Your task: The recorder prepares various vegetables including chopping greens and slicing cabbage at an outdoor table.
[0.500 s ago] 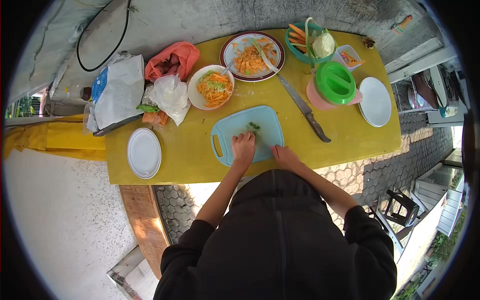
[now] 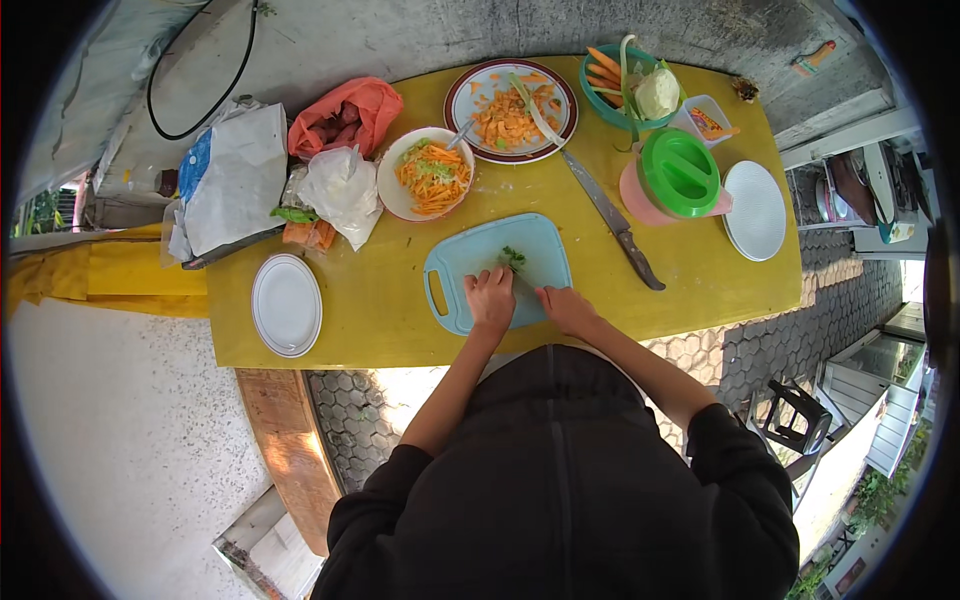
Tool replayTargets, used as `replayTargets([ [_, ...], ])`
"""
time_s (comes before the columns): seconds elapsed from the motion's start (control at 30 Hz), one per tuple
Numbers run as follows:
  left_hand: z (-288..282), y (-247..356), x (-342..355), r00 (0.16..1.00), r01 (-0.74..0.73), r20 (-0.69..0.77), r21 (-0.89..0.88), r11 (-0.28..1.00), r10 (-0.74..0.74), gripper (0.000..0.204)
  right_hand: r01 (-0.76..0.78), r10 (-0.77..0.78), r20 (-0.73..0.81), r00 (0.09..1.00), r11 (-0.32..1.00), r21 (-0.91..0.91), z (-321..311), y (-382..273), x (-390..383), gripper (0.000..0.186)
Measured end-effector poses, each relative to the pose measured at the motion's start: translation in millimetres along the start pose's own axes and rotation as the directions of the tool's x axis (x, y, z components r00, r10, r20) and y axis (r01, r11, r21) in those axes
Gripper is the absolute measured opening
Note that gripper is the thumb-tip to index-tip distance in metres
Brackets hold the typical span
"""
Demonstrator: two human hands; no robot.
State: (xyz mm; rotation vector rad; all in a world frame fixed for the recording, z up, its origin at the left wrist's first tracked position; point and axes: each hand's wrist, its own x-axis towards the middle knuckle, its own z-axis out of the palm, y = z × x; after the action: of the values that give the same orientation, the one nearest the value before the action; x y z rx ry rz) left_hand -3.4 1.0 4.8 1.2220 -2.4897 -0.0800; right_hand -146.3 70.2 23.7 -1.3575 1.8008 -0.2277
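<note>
Bowl (image 2: 387, 188) and long knife (image 2: 612, 220) lie near the board (image 2: 475, 243); left hand (image 2: 490, 298) clamps greens (image 2: 512, 259), right hand (image 2: 569, 309) a half-hidden small knife (image 2: 526, 285).

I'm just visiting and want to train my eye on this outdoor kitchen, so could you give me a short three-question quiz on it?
1. Multiple choice: what lies at the fingers of the left hand on the blue cutting board?
A) a tomato
B) green herbs
C) an egg

2. True or false: the large knife lies on the yellow table, to the right of the cutting board.

3. Fill the gap: the pink pitcher is topped by a lid that is coloured ____.

Key:
1. B
2. True
3. green
</note>
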Motion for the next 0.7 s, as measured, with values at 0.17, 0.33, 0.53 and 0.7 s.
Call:
replayTargets([
  [0.17,2,1,0,1.000,0.008,-0.002,0.004,1.000,-0.008,0.012,-0.024,0.023,-0.016,1.000,0.995,-0.101,-3,-3,-8,0.048],
  [0.33,1,-1,-3,0.998,0.024,-0.050,-0.020,1.000,-0.024,0.006,-0.018,0.013,-0.029,0.999,0.982,-0.187,-8,-1,-13,0.047],
  [0.53,3,0,-4,0.996,0.050,-0.065,-0.048,0.998,-0.053,0.005,-0.030,0.022,-0.077,0.997,0.995,-0.096,-7,5,-13,0.045],
  [0.7,2,0,-3,0.996,0.054,-0.069,-0.042,0.998,-0.057,0.006,-0.067,0.066,-0.067,0.996,0.998,-0.014,-10,2,-12,0.049],
])
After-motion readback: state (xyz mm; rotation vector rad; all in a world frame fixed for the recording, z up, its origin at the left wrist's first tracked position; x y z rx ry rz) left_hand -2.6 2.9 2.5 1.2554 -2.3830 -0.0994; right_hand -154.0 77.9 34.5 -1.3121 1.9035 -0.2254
